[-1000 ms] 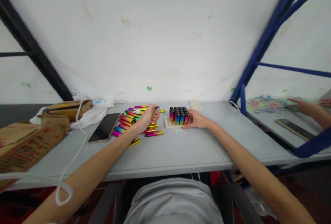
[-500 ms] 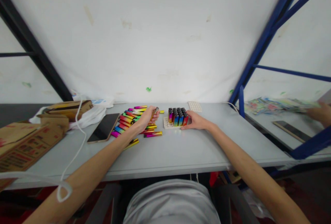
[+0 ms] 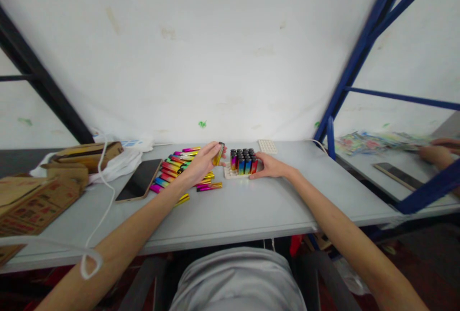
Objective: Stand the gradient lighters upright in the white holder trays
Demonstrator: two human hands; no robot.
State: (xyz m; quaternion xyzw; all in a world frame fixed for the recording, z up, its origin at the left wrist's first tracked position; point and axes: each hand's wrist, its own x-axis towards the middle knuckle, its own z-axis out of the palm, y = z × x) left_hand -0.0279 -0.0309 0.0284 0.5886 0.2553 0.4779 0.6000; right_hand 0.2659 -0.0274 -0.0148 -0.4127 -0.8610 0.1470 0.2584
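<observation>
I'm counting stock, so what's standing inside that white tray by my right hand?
Rainbow lighters with black tops stand upright in rows in the white tray. The right hand covers its right edge, so slots there cannot be seen.

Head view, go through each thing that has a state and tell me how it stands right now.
Left hand, shut on one tube, held tilted.
Right hand, resting against the tray.
Tray, partly filled with upright tubes, front slots bare.
Loose tubes, lying flat in a heap.
Phone, face up, screen dark.
Spare tray, empty.
</observation>
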